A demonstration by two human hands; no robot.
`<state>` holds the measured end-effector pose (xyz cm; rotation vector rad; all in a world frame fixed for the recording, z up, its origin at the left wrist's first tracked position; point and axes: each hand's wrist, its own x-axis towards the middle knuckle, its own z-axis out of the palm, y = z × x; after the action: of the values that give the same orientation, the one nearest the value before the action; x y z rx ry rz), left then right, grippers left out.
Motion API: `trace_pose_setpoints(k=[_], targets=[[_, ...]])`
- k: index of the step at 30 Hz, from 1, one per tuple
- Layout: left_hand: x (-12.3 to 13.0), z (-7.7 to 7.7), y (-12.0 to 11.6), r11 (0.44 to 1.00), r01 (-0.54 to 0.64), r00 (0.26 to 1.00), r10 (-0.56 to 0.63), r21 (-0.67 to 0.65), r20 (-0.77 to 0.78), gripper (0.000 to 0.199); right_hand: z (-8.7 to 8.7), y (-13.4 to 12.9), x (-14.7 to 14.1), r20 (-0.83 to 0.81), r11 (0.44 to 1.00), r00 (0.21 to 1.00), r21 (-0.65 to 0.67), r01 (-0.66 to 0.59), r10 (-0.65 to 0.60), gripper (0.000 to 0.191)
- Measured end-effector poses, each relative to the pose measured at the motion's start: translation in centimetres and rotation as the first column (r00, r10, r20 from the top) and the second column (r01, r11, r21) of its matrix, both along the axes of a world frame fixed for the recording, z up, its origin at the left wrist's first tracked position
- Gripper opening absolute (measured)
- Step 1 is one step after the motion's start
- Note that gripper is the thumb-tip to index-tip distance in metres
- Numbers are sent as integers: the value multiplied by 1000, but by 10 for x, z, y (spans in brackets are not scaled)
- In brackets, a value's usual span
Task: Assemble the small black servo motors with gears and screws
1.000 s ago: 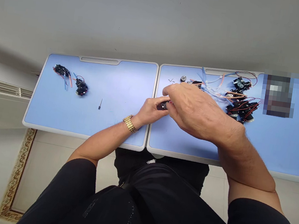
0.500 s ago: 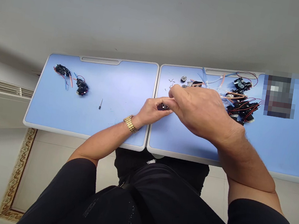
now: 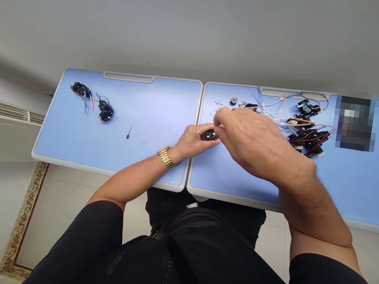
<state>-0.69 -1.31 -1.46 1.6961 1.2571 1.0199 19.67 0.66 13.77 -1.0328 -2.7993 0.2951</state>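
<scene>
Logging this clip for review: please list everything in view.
panels: 2, blue with white rims, side by side
wired units: 2 on left panel, several tangled on right, black
tubing: several, blue and orange, among right-panel units
round part: 1, metallic, far side of right panel
bits: several, tiny, metallic, near round part
pin: 1, dark, left panel
black part: 1, black, between hands
blurred patch: 1, unreadable, right panel's far end
vent: 1, white, left of panels
floor: pale, ornate border, below panels
watch: 1, gold, left wrist
left hand: 1, on black part
right hand: 1, on black part
clothing: black, bottom of view
</scene>
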Motion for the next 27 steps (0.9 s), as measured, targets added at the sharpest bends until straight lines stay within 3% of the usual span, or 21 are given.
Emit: trace_pose_setpoints(k=[3, 9, 15, 21, 27], targets=[[0, 1, 0, 1000, 1, 1000, -1, 21, 26, 20, 1, -1, 1, -54, 998, 997, 1, -59, 59, 27], [0, 3, -1, 999, 28, 1000, -28, -18, 9, 18, 1, -1, -1, 44, 998, 997, 44, 54, -56, 22], [0, 1, 0, 999, -1, 1000, -1, 55, 27, 18, 1, -1, 1, -50, 994, 994, 59, -96, 99, 27], [0, 5, -1, 1000, 15, 1000, -15, -14, -8, 16, 2, -4, -4, 51, 996, 996, 51, 73, -76, 24], [0, -1, 0, 1000, -12, 1000, 12, 19, 13, 20, 3, -6, 0, -14, 996, 998, 50, -67, 68, 32]])
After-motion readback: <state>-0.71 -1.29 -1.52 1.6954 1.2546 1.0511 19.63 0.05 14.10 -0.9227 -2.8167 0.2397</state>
